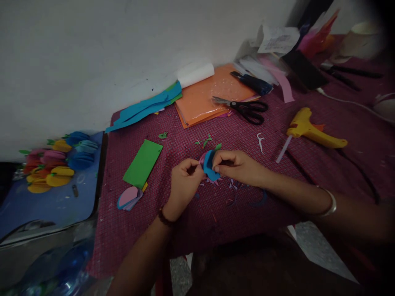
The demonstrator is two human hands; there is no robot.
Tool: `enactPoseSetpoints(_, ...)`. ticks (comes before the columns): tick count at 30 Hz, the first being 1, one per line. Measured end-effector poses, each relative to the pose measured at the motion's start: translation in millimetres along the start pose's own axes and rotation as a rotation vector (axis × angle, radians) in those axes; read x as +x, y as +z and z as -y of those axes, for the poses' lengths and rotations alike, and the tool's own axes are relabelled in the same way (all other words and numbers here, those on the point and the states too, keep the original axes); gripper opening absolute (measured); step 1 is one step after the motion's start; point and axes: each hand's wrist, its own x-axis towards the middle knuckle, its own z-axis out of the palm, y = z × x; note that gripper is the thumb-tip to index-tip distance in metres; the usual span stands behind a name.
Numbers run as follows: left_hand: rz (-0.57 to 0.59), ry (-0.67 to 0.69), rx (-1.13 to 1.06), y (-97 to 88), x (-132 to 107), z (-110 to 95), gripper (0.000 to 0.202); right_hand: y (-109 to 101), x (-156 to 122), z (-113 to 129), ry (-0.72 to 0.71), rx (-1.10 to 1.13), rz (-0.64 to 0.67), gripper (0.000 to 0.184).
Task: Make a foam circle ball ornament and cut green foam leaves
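Together, the left hand [183,184] and right hand [239,167] angle inward, pinching a layered blue cutout [207,165] from opposite sides.

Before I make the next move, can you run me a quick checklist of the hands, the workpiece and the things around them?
1. Left hand gripping the workpiece: ok, fingertips pinch the edge of the blue and pink paper piece.
2. Right hand on the same piece: ok, fingers at its blue side.
3. Glue gun clear of both hands: ok, lying apart on the tablecloth.
4. Glue gun cool or hot: cannot tell.
5. Scissors clear of the hands: ok, lying behind them, blades over the orange packet.
6. Cloth around the workpiece free of scraps: not ok, paper clippings lie scattered there.
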Motion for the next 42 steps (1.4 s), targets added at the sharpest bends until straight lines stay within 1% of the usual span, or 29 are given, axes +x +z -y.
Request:
enactPoseSetpoints(3,-0.019,0.007,0.016,-0.8,0,-1,0.010,2,0,1,0.031,0.045,-0.020,0.012)
enactPoseSetpoints(6,-0.034,0.102,0.070,1.8,-4,-3,0.011,5,-1,5,0.056,0.080,-0.031,0.016)
enactPoseSetpoints(8,-0.050,0.200,0.153,3.7,-9,-4,0.013,7,-2,7,0.053,0.037,-0.041,0.019)
enactPoseSetpoints(11,-0.066,0.337,0.264,5.1,-13,-3,0.015,10,-4,7,0.021,-0.090,-0.081,0.015)
enactPoseSetpoints(13,-0.075,0.362,0.287,5.4,-14,-3,0.015,10,-4,5,0.000,-0.144,-0.101,0.015)
enactPoseSetpoints(16,-0.087,0.284,0.252,5.1,-11,-2,0.014,9,-3,1,0.011,-0.121,-0.096,0.016)
enactPoseSetpoints(20,-0.106,0.140,0.128,3.5,-6,-2,0.013,7,-1,-1,0.046,0.008,-0.054,0.014)
enactPoseSetpoints(23,-0.090,0.031,0.039,0.9,-2,-3,0.014,6,-1,0,0.071,0.023,-0.056,0.016)
enactPoseSetpoints(27,-0.070,-0.089,-0.180,-2.7,6,3,0.015,3,-2,1,0.087,0.003,-0.071,0.023)
enactPoseSetpoints(31,-0.080,-0.196,-0.381,-4.3,13,6,0.020,2,-1,1,0.097,0.058,-0.074,0.025)
enactPoseSetpoints(35,-0.090,-0.251,-0.447,-5.5,14,4,0.021,0,0,1,0.166,0.172,-0.069,0.026)
enactPoseSetpoints(42,-0.098,-0.290,-0.539,-6.3,15,8,0.018,-1,3,-9,0.241,0.348,-0.128,0.031)
